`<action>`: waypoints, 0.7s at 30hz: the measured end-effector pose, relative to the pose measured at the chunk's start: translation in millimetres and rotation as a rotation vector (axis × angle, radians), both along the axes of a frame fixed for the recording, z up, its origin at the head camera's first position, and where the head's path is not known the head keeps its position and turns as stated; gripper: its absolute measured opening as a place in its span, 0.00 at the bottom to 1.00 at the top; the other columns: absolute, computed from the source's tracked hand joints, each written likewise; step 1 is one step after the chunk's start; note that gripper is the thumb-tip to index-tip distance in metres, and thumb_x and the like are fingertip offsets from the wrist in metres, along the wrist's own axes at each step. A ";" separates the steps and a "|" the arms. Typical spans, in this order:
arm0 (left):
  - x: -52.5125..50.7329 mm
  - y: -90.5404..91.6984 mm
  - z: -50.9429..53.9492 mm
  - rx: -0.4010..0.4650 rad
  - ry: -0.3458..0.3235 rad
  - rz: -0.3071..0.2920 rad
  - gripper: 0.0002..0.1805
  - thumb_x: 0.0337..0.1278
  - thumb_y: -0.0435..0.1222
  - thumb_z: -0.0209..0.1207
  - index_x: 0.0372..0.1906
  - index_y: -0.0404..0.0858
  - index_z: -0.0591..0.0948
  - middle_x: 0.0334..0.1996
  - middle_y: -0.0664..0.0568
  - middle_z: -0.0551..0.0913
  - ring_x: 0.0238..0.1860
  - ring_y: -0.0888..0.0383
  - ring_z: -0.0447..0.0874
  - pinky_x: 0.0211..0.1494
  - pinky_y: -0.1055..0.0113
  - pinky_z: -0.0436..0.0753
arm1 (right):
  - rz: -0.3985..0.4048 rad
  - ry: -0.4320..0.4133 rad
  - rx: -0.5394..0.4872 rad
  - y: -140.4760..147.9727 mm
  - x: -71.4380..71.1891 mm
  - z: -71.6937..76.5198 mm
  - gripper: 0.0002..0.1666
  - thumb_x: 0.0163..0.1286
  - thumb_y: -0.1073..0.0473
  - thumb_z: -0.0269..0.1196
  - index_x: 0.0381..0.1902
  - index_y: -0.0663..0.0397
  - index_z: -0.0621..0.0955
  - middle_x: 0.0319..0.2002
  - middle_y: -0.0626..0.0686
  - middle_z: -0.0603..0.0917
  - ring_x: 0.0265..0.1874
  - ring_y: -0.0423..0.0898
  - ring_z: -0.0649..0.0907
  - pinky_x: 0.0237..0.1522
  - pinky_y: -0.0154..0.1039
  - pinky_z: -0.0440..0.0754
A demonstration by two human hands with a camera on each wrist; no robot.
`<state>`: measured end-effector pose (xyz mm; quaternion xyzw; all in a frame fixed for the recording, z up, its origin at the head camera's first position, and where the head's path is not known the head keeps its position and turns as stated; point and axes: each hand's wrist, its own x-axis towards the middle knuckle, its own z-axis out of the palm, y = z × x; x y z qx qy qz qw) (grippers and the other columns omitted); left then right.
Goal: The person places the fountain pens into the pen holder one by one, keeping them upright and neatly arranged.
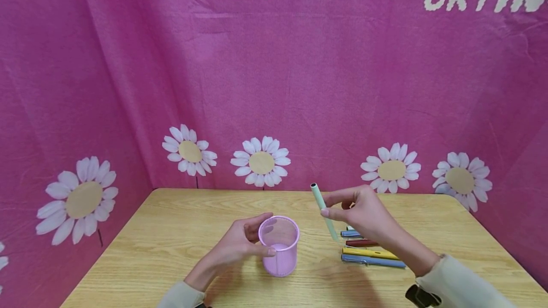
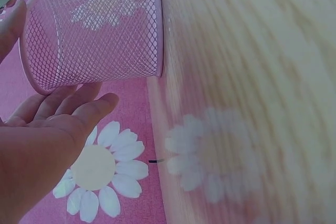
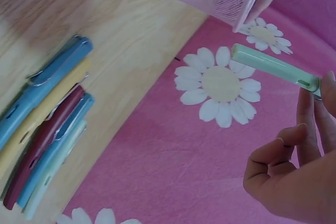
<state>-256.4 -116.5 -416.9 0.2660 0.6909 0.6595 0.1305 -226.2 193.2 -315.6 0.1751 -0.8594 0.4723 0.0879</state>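
Observation:
A pink mesh pen cup (image 1: 280,259) stands upright on the wooden table, its round mouth facing up. My left hand (image 1: 240,245) holds it from the left, thumb over the near rim and fingers round the far side. In the left wrist view, the thumb is by the rim of the mesh cup (image 2: 105,38) and the fingers lie along its wall. To the right of the cup, my right hand (image 1: 364,210) pinches a pale green pen (image 1: 319,199) between thumb and fingers. This pen is tilted in the air, apart from the cup; its whole barrel shows in the right wrist view.
Right of the cup, several pens lie side by side on the table: a blue pen (image 3: 44,87), a yellow pen (image 3: 39,116), a dark red pen (image 3: 44,148), another blue one and a pale green one. A pink daisy-printed cloth (image 1: 321,84) hangs behind the table (image 1: 141,251).

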 end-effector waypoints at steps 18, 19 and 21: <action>-0.4 -0.7 0.3 0.016 -0.018 -0.016 0.47 0.56 0.25 0.73 0.77 0.22 0.62 0.67 0.30 0.77 0.68 0.33 0.74 0.72 0.46 0.71 | 0.014 -0.019 -0.125 -41.3 -12.1 8.1 0.12 0.62 0.60 0.79 0.44 0.55 0.93 0.38 0.50 0.91 0.27 0.47 0.74 0.27 0.35 0.69; -0.4 -0.8 0.4 0.016 -0.018 -0.018 0.46 0.56 0.25 0.73 0.77 0.22 0.62 0.67 0.30 0.77 0.68 0.33 0.74 0.72 0.46 0.71 | 0.013 -0.013 -0.133 -43.7 -12.7 7.4 0.12 0.62 0.60 0.79 0.43 0.55 0.93 0.38 0.50 0.92 0.27 0.47 0.74 0.27 0.35 0.69; -0.7 -0.7 0.4 0.014 -0.017 -0.021 0.46 0.56 0.25 0.73 0.77 0.22 0.62 0.68 0.31 0.77 0.68 0.34 0.74 0.72 0.47 0.71 | 0.016 0.001 -0.151 -48.4 -14.0 5.9 0.11 0.62 0.61 0.79 0.43 0.55 0.93 0.37 0.50 0.92 0.26 0.47 0.74 0.26 0.35 0.69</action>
